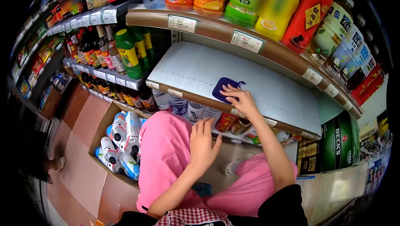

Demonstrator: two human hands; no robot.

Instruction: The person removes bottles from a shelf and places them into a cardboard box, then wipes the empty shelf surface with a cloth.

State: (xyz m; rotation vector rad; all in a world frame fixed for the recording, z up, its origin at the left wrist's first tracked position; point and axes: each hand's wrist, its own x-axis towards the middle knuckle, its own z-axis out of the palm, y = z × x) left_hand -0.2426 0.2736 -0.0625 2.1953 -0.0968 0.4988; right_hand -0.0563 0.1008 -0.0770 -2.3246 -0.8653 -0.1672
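On the bare middle shelf (196, 61) lies a dark purple folded cloth (225, 89) with a small loop at its corner. My right hand (241, 101) rests on the cloth near the shelf's front edge, fingers spread and pressing it flat. My left hand (204, 142) is in front of the lower shelf, over my pink-trousered knee (160, 136). Its fingers are apart and nothing is in it.
A cardboard box (98, 130) of bottles stands on the floor at the left. Large drink bottles (243, 1) line the shelf above. More bottles (195, 111) stand below. A green Beck's carton (339, 142) is at the right; sauce bottles (129, 53) fill the left shelves.
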